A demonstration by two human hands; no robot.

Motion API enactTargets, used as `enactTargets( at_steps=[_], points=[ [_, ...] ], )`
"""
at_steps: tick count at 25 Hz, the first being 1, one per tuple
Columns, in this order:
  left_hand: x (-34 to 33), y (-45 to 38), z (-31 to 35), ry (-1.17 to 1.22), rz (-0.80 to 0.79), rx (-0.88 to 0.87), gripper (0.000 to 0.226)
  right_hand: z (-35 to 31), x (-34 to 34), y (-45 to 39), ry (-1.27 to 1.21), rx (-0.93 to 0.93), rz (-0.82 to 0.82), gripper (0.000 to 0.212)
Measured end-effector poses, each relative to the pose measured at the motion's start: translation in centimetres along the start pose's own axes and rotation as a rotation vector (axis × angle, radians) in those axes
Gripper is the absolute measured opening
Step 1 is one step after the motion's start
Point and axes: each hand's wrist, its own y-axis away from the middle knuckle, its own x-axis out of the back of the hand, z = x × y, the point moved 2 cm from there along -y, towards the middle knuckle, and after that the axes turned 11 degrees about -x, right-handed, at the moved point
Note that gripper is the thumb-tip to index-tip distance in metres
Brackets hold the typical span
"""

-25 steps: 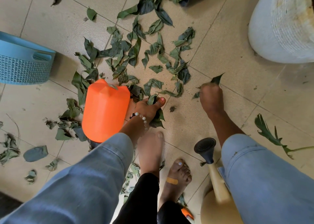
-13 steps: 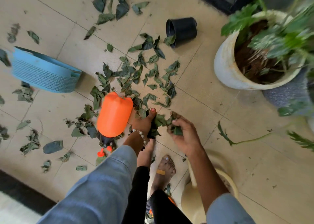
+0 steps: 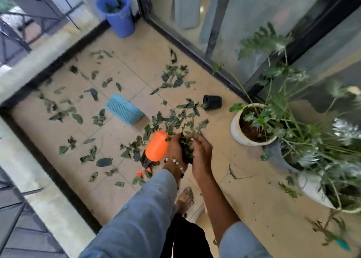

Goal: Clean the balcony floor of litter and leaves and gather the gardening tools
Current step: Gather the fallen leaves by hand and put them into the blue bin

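Since half a second ago the view has lifted and pulled back, so the whole balcony floor (image 3: 136, 66) now shows, and both hands have come up off the tiles with a bunch of leaves (image 3: 186, 150) pressed between them. The left hand (image 3: 173, 150), with a bead bracelet at the wrist, and the right hand (image 3: 202, 154) curl around that bunch from either side, gripping it. A second ago the hands were apart and down among the litter.

The floor is edged by a low wall on the left and a dark-framed glass door on the right, meeting at the far corner where a blue bin (image 3: 116, 13) stands with green in it. Large potted plants (image 3: 252, 124) crowd the right side. Bare tile lies between the door track and the main litter. Scattered leaves (image 3: 172, 119) cover the middle and left of the floor. A light blue basket (image 3: 124, 109) lies among them, the orange sprayer (image 3: 157, 146) lies just left of the hands, and a small black pot (image 3: 213, 102) lies tipped near the white planter.
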Motion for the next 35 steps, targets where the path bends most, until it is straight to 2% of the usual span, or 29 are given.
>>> enactTargets(
  at_steps=[4,7,10,12,15,17,18,21,26,27,29,31,32,35],
  points=[
    [2.1,6.4,5.1,0.062,0.015,-0.069,0.024,-3.6,-3.7,6.8,0.211,0.185,-0.054,0.037],
    [4.9,10.1,9.0,0.147,0.036,-0.159,0.025,-4.9,-7.5,9.9,0.295,0.224,-0.211,0.032],
    [7.8,12.6,13.1,0.236,0.048,-0.238,0.025,-5.7,-11.6,12.7,0.373,0.265,-0.321,0.038],
    [10.8,12.2,15.4,0.268,0.053,-0.289,0.022,-6.0,-14.9,14.4,0.426,0.308,-0.378,0.036],
    [15.6,10.2,18.3,0.348,0.001,-0.218,0.028,-6.3,-20.7,16.5,0.504,0.442,-0.445,0.035],
    [18.4,11.3,22.0,0.351,0.0,-0.245,0.025,-6.4,-25.1,17.3,0.533,0.468,-0.487,0.033],
    [19.9,12.0,24.6,0.391,-0.043,-0.297,0.027,-6.3,-27.7,17.9,0.541,0.474,-0.5,0.034],
    [24.8,11.4,31.1,0.372,0.087,-0.351,0.036,-5.9,-36.0,19.5,0.546,0.496,-0.492,0.036],
    [31.4,10.3,40.3,0.354,0.009,-0.441,0.029,-6.1,-47.0,21.5,0.549,0.485,-0.474,0.036],
    [32.4,10.2,42.1,0.38,-0.017,-0.431,0.034,-6.3,-48.9,21.7,0.54,0.49,-0.479,0.036],
    [33.9,9.7,45.3,0.431,-0.05,-0.389,0.058,-6.9,-52.0,21.7,0.522,0.491,-0.49,0.036],
    [34.5,8.9,48.0,0.46,-0.02,-0.375,0.077,-7.8,-54.6,20.9,0.515,0.537,-0.483,0.039],
    [34.6,7.9,49.1,0.462,-0.002,-0.374,0.079,-8.3,-55.6,20.3,0.509,0.546,-0.475,0.04],
    [34.1,5.2,52.5,0.504,0.029,-0.317,0.064,-10.1,-58.9,18.1,0.488,0.555,-0.48,0.033]
  ],
)
